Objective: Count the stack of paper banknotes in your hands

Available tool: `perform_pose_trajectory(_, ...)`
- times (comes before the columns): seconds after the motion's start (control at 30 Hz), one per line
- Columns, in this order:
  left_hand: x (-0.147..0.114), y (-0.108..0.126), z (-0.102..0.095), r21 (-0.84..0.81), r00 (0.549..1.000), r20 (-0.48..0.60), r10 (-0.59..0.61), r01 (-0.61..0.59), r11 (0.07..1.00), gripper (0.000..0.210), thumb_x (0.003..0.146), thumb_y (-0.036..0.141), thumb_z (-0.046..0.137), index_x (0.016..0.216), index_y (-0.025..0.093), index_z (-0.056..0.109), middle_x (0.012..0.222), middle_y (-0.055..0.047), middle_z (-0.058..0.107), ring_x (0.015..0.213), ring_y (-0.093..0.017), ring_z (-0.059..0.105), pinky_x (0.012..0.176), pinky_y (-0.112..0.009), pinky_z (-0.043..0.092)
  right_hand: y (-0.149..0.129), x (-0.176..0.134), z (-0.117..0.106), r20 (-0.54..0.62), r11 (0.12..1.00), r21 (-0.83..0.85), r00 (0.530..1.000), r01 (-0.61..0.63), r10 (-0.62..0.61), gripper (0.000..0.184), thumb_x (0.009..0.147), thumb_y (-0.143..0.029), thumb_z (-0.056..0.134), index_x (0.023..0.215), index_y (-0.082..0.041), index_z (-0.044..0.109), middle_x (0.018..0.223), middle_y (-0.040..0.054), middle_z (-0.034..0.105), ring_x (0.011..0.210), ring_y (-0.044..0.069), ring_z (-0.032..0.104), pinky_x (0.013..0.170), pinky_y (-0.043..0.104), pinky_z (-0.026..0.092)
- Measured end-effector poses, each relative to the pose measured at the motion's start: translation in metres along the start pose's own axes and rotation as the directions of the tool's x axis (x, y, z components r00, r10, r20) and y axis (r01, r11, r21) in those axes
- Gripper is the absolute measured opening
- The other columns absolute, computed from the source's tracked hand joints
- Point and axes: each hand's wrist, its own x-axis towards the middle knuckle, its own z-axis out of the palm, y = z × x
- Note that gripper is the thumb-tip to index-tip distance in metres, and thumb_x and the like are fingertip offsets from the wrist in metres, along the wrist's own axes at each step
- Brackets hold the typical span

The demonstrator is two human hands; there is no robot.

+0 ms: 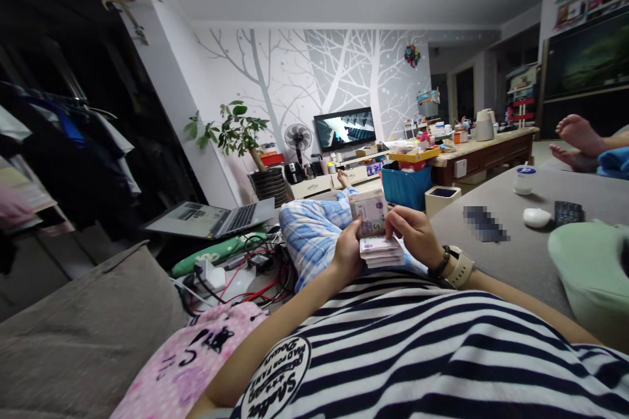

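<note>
A thick stack of banknotes [372, 215], purplish and marked with a 5, is held above my lap. My left hand [348, 247] wraps round its left side, thumb on the front. The lower part of the stack bends toward me, so the layered edges of the notes show. At the right edge my right hand [411, 229] pinches a note between thumb and curled fingers. A dark bracelet and a pale watch [460, 266] sit on the right wrist. Below the notes lie the striped shirt [393, 340] and blue plaid trousers [309, 226].
An open laptop [211, 219] stands to the left, near tangled cables [265, 268] and a pink blanket [196, 360]. On the right sofa surface are a white mouse [536, 217], a dark remote [569, 213], a lidded jar [525, 181] and a green neck pillow [584, 262]. Another person's feet [580, 137] rest beyond.
</note>
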Motion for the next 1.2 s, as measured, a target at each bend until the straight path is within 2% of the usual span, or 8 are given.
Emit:
perform_pose_trajectory(0.1, -0.002, 0.001, 0.0, -0.002, 0.997, -0.042, -0.062, 0.062, 0.998, 0.028, 0.085, 0.03, 0.067, 0.104, 0.011, 0.074, 0.092, -0.011, 0.08, 0.097, -0.031, 0.076, 0.09, -0.041, 0.06, 0.003, 0.004, 0.0, -0.105, 0.993, -0.089, 0.993, -0.072, 0.062, 0.047, 0.089, -0.059, 0.065, 0.062, -0.022, 0.056, 0.056, -0.0012, 0.054, 0.055, 0.014, 0.043, 0.056, 0.029, 0.034)
perform_pose_trajectory(0.2, -0.002, 0.001, -0.003, 0.006, 0.997, -0.034, -0.063, 0.063, 0.998, 0.029, 0.083, 0.028, 0.067, 0.105, 0.01, 0.073, 0.09, -0.012, 0.08, 0.096, -0.032, 0.076, 0.09, -0.043, 0.059, 0.008, 0.007, 0.0, -0.18, 0.979, -0.147, 0.977, -0.14, 0.112, 0.048, 0.083, -0.061, 0.07, 0.06, -0.022, 0.054, 0.053, -0.0023, 0.051, 0.054, 0.013, 0.042, 0.054, 0.029, 0.032)
perform_pose_trajectory(0.43, -0.001, 0.0, -0.011, 0.039, 0.998, 0.016, -0.054, 0.053, 0.998, 0.028, 0.077, 0.024, 0.07, 0.1, 0.009, 0.073, 0.087, -0.013, 0.079, 0.093, -0.033, 0.076, 0.088, -0.043, 0.06, 0.011, 0.009, 0.0, -0.175, 0.982, -0.133, 0.979, -0.131, 0.106, 0.042, 0.083, -0.055, 0.068, 0.06, -0.022, 0.054, 0.056, -0.0019, 0.051, 0.056, 0.014, 0.043, 0.055, 0.029, 0.033)
perform_pose_trajectory(0.53, -0.002, 0.0, -0.009, 0.034, 0.999, 0.012, -0.052, 0.052, 0.998, 0.03, 0.082, 0.026, 0.067, 0.106, 0.009, 0.072, 0.092, -0.013, 0.079, 0.092, -0.031, 0.076, 0.088, -0.043, 0.06, 0.011, 0.009, 0.0, -0.173, 0.985, -0.127, 0.981, -0.116, 0.093, 0.041, 0.084, -0.053, 0.068, 0.061, -0.022, 0.054, 0.056, -0.0022, 0.05, 0.057, 0.014, 0.042, 0.056, 0.029, 0.034)
perform_pose_trajectory(0.67, -0.003, 0.002, -0.001, -0.006, 0.991, 0.031, -0.128, 0.128, 0.992, 0.038, 0.091, 0.034, 0.057, 0.117, 0.01, 0.071, 0.098, -0.013, 0.08, 0.091, -0.031, 0.077, 0.088, -0.043, 0.06, 0.009, 0.007, 0.001, -0.163, 0.99, -0.112, 0.984, -0.084, 0.066, 0.036, 0.086, -0.048, 0.067, 0.065, -0.022, 0.056, 0.06, -0.0017, 0.051, 0.059, 0.014, 0.043, 0.058, 0.029, 0.035)
perform_pose_trajectory(0.77, -0.004, 0.004, 0.004, -0.031, 0.991, 0.025, -0.133, 0.133, 0.991, 0.04, 0.092, 0.034, 0.054, 0.12, 0.011, 0.07, 0.1, -0.013, 0.08, 0.092, -0.03, 0.076, 0.089, -0.044, 0.06, 0.008, 0.005, 0.001, -0.161, 0.993, -0.104, 0.986, -0.062, 0.045, 0.032, 0.088, -0.046, 0.066, 0.068, -0.022, 0.059, 0.061, -0.0018, 0.051, 0.059, 0.014, 0.043, 0.058, 0.029, 0.035)
perform_pose_trajectory(1.1, -0.005, 0.003, 0.004, -0.023, 0.995, 0.015, -0.101, 0.102, 0.995, 0.038, 0.088, 0.028, 0.054, 0.117, 0.011, 0.072, 0.095, -0.012, 0.08, 0.091, -0.03, 0.076, 0.088, -0.042, 0.06, 0.004, 0.005, 0.0, -0.145, 0.992, -0.126, 0.989, 0.024, -0.042, 0.034, 0.089, -0.05, 0.067, 0.071, -0.022, 0.06, 0.066, -0.0009, 0.052, 0.061, 0.015, 0.044, 0.06, 0.03, 0.037)
perform_pose_trajectory(1.2, -0.004, 0.001, 0.004, -0.016, 0.994, 0.016, -0.11, 0.11, 0.994, 0.037, 0.088, 0.028, 0.053, 0.115, 0.012, 0.073, 0.093, -0.012, 0.08, 0.09, -0.03, 0.076, 0.087, -0.043, 0.06, 0.004, 0.006, 0.001, -0.144, 0.993, -0.12, 0.989, 0.011, -0.028, 0.034, 0.089, -0.051, 0.067, 0.072, -0.022, 0.06, 0.067, -0.0005, 0.053, 0.062, 0.015, 0.045, 0.06, 0.03, 0.038)
